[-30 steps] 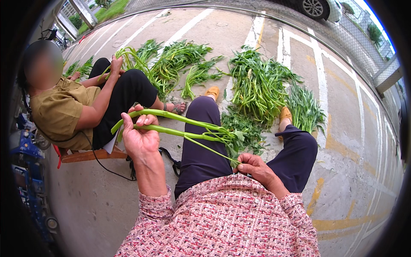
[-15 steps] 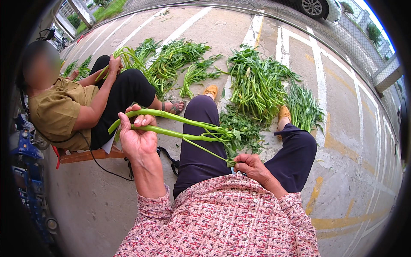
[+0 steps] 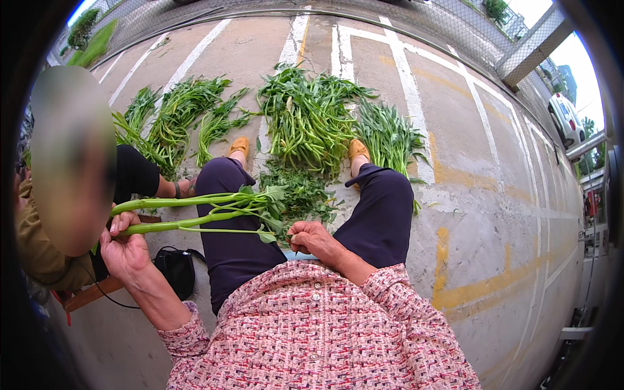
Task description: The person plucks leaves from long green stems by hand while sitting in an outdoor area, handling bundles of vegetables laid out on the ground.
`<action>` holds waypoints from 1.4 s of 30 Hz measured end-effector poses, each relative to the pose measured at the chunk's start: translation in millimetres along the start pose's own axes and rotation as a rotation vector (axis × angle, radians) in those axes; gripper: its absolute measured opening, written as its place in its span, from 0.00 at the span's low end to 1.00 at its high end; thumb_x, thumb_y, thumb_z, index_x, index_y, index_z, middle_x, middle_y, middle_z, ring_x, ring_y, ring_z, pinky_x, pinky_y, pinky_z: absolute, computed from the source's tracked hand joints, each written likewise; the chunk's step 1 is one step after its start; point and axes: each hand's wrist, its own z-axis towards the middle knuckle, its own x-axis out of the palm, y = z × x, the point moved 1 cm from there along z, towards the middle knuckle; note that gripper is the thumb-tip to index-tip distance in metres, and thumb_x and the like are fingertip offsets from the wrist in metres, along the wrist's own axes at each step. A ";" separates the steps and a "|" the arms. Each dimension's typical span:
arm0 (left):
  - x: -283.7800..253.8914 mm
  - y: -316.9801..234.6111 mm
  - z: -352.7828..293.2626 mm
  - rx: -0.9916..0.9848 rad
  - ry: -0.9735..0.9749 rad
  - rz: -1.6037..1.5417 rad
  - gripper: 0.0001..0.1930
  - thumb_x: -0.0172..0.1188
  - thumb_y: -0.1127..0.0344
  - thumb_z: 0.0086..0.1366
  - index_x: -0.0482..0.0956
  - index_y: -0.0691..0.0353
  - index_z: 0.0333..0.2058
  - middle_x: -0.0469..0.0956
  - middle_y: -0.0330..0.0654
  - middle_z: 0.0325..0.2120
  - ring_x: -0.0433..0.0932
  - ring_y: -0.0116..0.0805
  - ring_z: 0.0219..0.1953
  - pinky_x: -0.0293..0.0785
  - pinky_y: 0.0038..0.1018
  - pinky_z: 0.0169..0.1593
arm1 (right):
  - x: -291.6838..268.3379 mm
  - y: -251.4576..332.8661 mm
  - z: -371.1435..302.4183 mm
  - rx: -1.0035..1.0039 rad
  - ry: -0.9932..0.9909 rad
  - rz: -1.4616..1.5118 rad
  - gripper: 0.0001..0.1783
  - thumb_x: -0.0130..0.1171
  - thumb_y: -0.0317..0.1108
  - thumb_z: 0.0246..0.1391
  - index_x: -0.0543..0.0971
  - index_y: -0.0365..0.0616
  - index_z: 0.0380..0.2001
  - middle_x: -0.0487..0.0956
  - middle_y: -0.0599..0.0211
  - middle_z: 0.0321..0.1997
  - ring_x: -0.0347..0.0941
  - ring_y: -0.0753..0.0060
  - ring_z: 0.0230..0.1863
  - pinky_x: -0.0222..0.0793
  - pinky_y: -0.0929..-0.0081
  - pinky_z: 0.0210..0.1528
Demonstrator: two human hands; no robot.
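Observation:
My left hand (image 3: 130, 255) grips the thick pale ends of a few leafy green stalks (image 3: 179, 219) that look like water spinach. They reach to the right across my left thigh, with their leaves (image 3: 273, 201) over the gap between my knees. Just right of the lowest thin stem's leafy tip is my right hand (image 3: 318, 244), its fingers pinched together. A small dark scrap may be between them, but I cannot make it out. Torn leaves (image 3: 302, 192) lie on the ground between my feet, below a large heap of the same greens (image 3: 309, 120).
Smaller bunches (image 3: 185, 110) lie to the left, and another bunch (image 3: 390, 136) lies beside my right shoe (image 3: 357, 151). A person in a brown top (image 3: 49, 260) sits close on my left. By my left knee is a black bag (image 3: 174, 273). A wire fence (image 3: 455, 26) runs along the far side.
The view has swung to the right. My right hand has come away from the thin stem's tip, which it was pinching. My left hand still holds the stalks.

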 end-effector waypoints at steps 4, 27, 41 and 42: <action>9.6 2.7 -3.8 0.086 -0.111 0.054 0.09 0.46 0.71 0.62 0.63 0.63 0.22 0.56 0.38 0.15 0.59 0.28 0.20 0.59 0.25 0.27 | -7.8 5.0 -2.8 0.029 0.006 0.116 0.05 0.49 0.31 0.50 0.72 0.42 0.25 0.72 0.73 0.18 0.59 0.86 0.16 0.53 0.86 0.18; -1.4 13.0 8.8 -0.172 0.263 -0.103 0.16 0.50 0.61 0.64 0.67 0.72 0.38 0.72 0.50 0.31 0.67 0.29 0.22 0.66 0.25 0.28 | -12.7 3.2 -6.9 -0.073 0.024 0.238 0.09 0.49 0.25 0.51 0.74 0.40 0.36 0.79 0.67 0.34 0.66 0.88 0.23 0.63 0.90 0.26; 7.3 19.8 -6.4 -0.220 0.145 -0.201 0.14 0.48 0.60 0.65 0.66 0.69 0.34 0.69 0.47 0.29 0.63 0.26 0.18 0.62 0.23 0.25 | -2.6 12.1 -7.6 -0.017 0.051 0.194 0.15 0.52 0.42 0.56 0.76 0.40 0.37 0.75 0.72 0.26 0.64 0.86 0.21 0.60 0.88 0.24; 6.5 20.6 -6.2 -0.242 0.143 -0.211 0.14 0.48 0.60 0.65 0.66 0.69 0.34 0.69 0.47 0.29 0.63 0.26 0.18 0.62 0.23 0.25 | -1.8 13.3 -8.2 -0.019 0.055 0.181 0.16 0.52 0.43 0.56 0.76 0.40 0.37 0.74 0.72 0.26 0.64 0.86 0.21 0.60 0.88 0.24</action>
